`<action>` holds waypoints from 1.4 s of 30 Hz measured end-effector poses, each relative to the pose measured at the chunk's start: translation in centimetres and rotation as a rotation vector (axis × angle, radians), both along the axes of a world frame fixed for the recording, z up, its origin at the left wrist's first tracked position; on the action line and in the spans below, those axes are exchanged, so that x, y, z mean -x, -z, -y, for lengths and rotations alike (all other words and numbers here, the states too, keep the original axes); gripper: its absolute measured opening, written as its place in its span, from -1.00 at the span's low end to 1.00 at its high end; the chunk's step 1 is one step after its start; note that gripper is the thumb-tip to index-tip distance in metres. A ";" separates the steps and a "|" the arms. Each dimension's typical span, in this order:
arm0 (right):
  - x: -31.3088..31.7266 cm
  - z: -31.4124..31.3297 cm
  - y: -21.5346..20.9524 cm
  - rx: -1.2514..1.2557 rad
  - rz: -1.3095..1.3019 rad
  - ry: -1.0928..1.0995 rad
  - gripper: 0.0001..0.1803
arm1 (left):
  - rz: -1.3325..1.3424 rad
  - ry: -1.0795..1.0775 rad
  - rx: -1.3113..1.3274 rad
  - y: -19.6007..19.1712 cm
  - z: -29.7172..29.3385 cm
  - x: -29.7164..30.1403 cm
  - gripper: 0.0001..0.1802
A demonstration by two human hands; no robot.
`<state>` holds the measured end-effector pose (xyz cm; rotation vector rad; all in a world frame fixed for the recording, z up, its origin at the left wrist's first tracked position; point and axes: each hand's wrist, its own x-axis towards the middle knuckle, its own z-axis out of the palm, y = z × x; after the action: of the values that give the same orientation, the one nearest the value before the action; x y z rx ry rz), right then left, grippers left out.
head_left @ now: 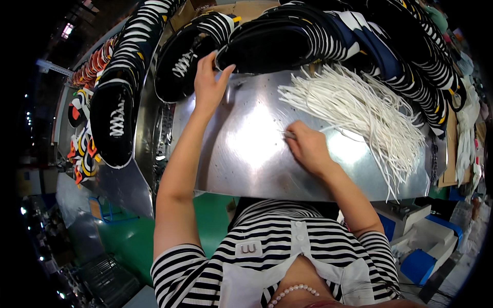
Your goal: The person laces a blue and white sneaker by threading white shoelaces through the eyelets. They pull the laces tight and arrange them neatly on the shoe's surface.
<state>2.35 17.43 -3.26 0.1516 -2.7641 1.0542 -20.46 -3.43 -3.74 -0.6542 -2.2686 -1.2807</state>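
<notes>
Reaching with left hand [208, 88], thumb and fingers parted, to left end of a black shoe upper [264, 50] at far side of the metal counter [246, 172]; cannot tell if touching. Pinching a slim metallic tool [289, 134] in right hand [311, 148], mid-counter. To the right: heaped white laces [359, 110].

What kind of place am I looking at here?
Most likely a shoe factory or workshop: there are rows of nested black-and-white shoe uppers, a big heap of white laces and a bare-metal worktable.
</notes>
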 end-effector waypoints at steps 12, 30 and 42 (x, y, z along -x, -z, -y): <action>-1.7 -3.4 1.1 -0.390 0.092 0.040 -0.82 | -0.470 0.052 0.280 -9.9 -0.3 -20.8 -0.54; -3.8 -5.7 0.4 -0.458 0.014 -0.248 -0.89 | -0.136 0.295 0.480 -6.0 -0.4 -23.7 -0.65; -5.8 2.3 -0.6 1.165 0.361 0.037 -0.74 | 0.109 0.441 0.728 -7.2 2.8 -15.7 -0.63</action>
<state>8.12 15.12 -2.63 -0.2713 -1.8946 2.6162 -4.76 -6.21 3.50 -1.4235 -2.7815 -0.6137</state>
